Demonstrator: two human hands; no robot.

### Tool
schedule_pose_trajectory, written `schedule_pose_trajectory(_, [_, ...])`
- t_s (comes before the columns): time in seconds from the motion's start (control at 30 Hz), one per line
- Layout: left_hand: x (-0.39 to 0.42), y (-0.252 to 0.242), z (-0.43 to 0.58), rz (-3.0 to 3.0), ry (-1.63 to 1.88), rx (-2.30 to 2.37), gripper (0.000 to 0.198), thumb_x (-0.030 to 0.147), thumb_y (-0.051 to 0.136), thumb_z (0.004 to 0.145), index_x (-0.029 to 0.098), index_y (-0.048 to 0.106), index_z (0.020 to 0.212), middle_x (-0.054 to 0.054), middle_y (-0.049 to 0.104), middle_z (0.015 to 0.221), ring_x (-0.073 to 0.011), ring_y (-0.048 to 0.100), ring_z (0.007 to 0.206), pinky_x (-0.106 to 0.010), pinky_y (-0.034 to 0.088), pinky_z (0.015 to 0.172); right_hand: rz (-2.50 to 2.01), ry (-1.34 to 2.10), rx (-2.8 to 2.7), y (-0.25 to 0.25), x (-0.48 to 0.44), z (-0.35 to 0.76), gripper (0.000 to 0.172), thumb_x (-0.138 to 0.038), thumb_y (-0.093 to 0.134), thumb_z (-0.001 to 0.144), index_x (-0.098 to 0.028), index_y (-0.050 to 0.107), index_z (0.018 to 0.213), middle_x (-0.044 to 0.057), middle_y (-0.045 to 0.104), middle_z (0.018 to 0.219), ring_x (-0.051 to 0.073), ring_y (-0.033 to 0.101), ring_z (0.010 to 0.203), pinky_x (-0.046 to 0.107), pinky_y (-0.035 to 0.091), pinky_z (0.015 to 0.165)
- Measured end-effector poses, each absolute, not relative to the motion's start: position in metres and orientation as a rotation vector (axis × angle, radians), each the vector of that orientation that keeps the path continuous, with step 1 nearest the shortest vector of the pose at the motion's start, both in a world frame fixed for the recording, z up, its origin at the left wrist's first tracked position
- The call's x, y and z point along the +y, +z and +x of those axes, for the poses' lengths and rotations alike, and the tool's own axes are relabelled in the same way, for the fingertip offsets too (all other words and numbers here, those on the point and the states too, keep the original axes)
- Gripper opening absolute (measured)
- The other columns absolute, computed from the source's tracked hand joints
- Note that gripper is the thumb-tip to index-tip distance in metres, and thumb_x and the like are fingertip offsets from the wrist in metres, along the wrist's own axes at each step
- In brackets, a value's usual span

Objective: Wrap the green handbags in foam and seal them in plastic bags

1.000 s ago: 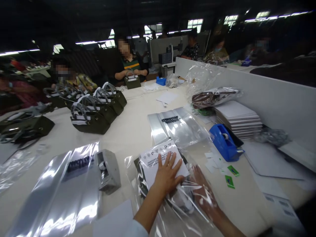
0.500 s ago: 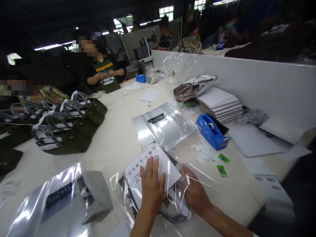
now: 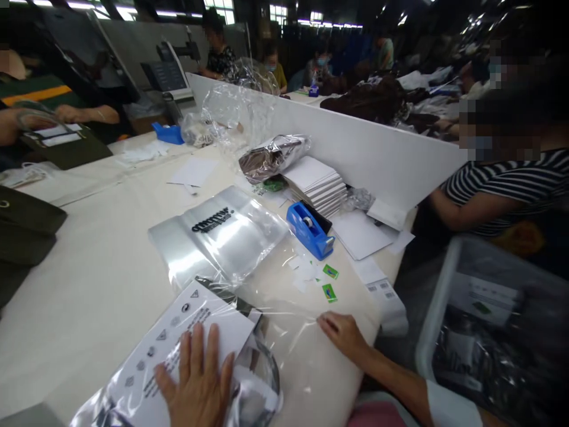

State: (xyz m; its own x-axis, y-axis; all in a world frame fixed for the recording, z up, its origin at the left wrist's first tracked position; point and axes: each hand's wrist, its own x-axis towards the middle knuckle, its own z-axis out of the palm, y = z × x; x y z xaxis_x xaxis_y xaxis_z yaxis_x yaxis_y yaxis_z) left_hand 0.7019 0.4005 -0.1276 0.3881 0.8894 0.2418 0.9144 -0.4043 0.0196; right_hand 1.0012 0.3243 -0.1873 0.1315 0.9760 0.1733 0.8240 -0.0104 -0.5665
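Observation:
A clear plastic bag (image 3: 288, 332) lies on the near part of the table, with a white panel (image 3: 222, 308) of printed symbols and text on it. Inside show a dark green piece (image 3: 222, 293) and a grey looped handle (image 3: 270, 362), like those of the handbags nearby. My left hand (image 3: 200, 379) rests flat on the white panel, fingers spread. To its right, my right hand (image 3: 344, 338) pinches the edge of the bag's loose clear film and pulls it out to the side. A flat printed plastic bag (image 3: 222, 231) lies just beyond.
A blue tape dispenser (image 3: 311, 231) stands beside a stack of white sheets (image 3: 315, 184). Small green stickers (image 3: 329, 293) lie near my right hand. Dark green handbags (image 3: 26, 237) sit at left, a plastic bin (image 3: 438, 314) at right. A low partition (image 3: 355, 130) runs behind; co-workers sit around.
The view has swung right. My right hand has moved away from the handle to the right, drawing the film out. My left hand stays flat on the white panel.

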Motion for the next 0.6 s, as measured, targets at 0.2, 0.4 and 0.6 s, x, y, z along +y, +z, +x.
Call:
schedule_pose_trajectory(0.2, [0.401, -0.131, 0.699, -2.496, -0.289, -1.622, 0.058, 0.030, 0.031, 0.089, 0.022, 0.003, 0.139, -0.015, 0.021, 0.143, -0.0295, 0.014, 0.132, -0.062, 0.003, 0.100, -2.358, 0.358, -1.297, -0.203, 0.390, 1.084, 0.035, -0.026, 0.052, 0.078, -0.014, 0.049, 0.111, 0.013, 0.054, 0.107, 0.022, 0.051, 0.098, 0.030, 0.039, 0.078])
schedule_pose_trajectory(0.4, [0.401, -0.131, 0.697, -2.438, -0.319, -1.659, 0.056, 0.027, 0.031, 0.090, 0.026, 0.003, 0.138, -0.010, 0.027, 0.141, -0.0272, 0.018, 0.131, -0.060, 0.007, 0.101, -2.403, 0.658, -1.216, -0.190, 0.420, 1.094, 0.015, -0.023, 0.061, 0.068, -0.015, 0.054, 0.079, -0.001, 0.053, 0.067, 0.012, 0.049, 0.062, 0.025, 0.038, 0.061])
schedule_pose_trajectory(0.6, [0.368, -0.107, 0.692, -2.398, -0.603, -1.544, 0.059, 0.031, 0.038, 0.087, 0.025, 0.012, 0.139, -0.014, 0.040, 0.133, -0.0312, 0.028, 0.128, -0.061, 0.013, 0.100, -2.133, 0.794, -1.224, -0.154, 0.368, 1.075, 0.031, -0.043, 0.037, 0.081, -0.018, 0.048, 0.066, 0.000, 0.048, 0.056, 0.013, 0.047, 0.053, 0.024, 0.035, 0.050])
